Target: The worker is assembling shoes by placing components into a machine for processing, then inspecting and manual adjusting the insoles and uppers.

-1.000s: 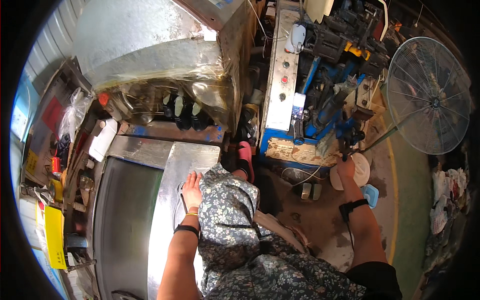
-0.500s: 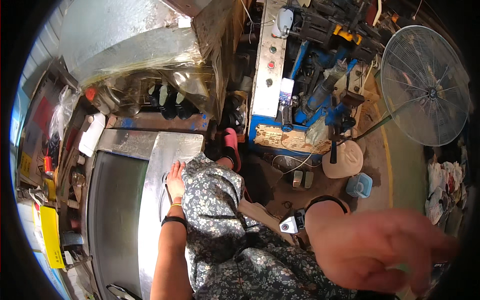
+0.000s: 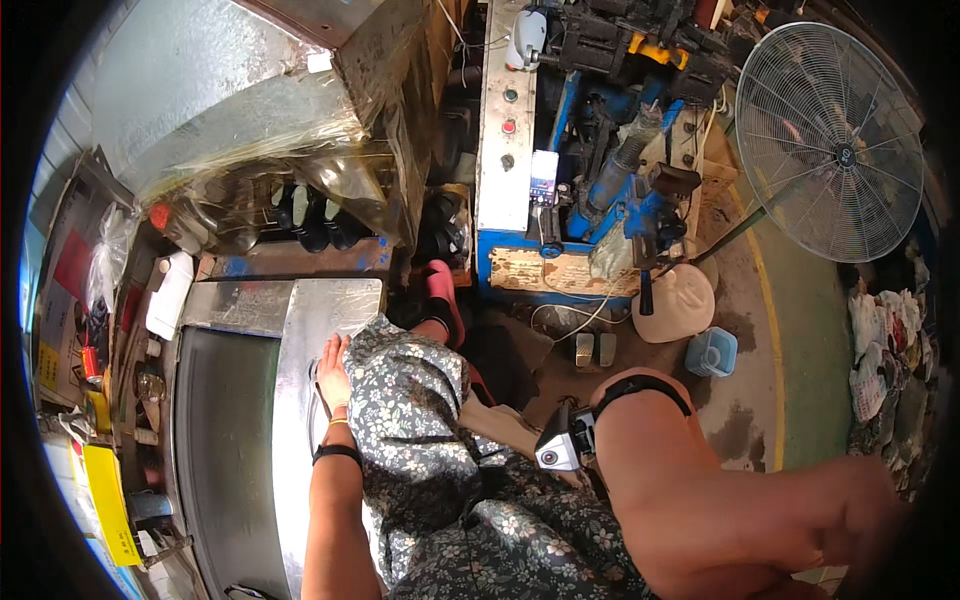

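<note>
My left hand (image 3: 333, 375) lies with its fingers stretched out on the bare metal cover (image 3: 300, 470) beside the dark belt bed (image 3: 235, 400). A curved dark handle or slot (image 3: 318, 385) shows by its fingers. Next to that hand, the grey floral cloth (image 3: 415, 400) of my clothing covers my lap and leg. My right hand (image 3: 835, 515) is raised at the lower right, close to the camera and away from the machines. Its fingers are bent and smeared at the tips, and I cannot make out anything in them. A small white camera (image 3: 560, 450) sits on a strap at my right arm.
Ahead stands a blue machine (image 3: 560, 265) with a white button panel (image 3: 508, 150). A large fan (image 3: 845, 150) is at the right. On the floor are a beige jug (image 3: 675, 305) and a blue container (image 3: 711, 352). Black-and-pale parts (image 3: 312, 220) lie under plastic sheeting.
My right hand has swung slightly to the right and turned, with its fingers drawn in. The view has shifted a little; my left hand stays on the metal cover.
</note>
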{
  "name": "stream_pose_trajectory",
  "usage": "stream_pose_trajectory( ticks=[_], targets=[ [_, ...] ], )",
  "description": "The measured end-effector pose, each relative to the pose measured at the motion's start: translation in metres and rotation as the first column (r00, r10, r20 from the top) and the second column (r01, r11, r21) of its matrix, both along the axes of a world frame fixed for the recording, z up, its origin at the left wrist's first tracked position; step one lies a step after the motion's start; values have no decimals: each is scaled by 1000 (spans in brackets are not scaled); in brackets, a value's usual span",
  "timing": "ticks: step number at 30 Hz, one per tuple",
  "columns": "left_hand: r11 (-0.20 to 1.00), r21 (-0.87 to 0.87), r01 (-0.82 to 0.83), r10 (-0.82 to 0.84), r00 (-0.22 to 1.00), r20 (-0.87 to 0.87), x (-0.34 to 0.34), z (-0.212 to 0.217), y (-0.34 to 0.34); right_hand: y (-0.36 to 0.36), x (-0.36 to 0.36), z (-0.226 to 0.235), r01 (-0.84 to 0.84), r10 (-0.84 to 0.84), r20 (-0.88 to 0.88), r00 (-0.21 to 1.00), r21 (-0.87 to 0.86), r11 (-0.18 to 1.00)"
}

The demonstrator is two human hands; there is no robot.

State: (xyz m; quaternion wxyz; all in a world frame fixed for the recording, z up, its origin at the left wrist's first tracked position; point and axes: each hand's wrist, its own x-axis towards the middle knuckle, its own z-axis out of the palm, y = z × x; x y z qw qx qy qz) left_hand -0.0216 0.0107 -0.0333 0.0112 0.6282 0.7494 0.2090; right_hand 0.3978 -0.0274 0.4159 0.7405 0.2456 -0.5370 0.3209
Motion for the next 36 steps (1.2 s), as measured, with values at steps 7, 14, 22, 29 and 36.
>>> stream_pose_trajectory(
  ticks=[7,14,22,29,36],
  targets=[
    [1000,6,-4,4,1000,-9,-4,-6,-2,-5,22,-9,-191,196,239,951,-45,981],
    [999,45,0,-1,1000,8,-9,-4,2,26,28,-10,-211,148,314,938,178,961],
    [989,145,-26,27,1000,-7,10,24,-11,31,-97,-145,414,-111,643,758,-342,844],
    [933,345,101,-150,982,117,24,34,-31,-26,-121,-313,234,687,725,-49,-661,713],
    [858,465,-219,204,975,84,-20,91,-228,-28,-130,-333,241,699,713,-53,-670,702]
  ],
)
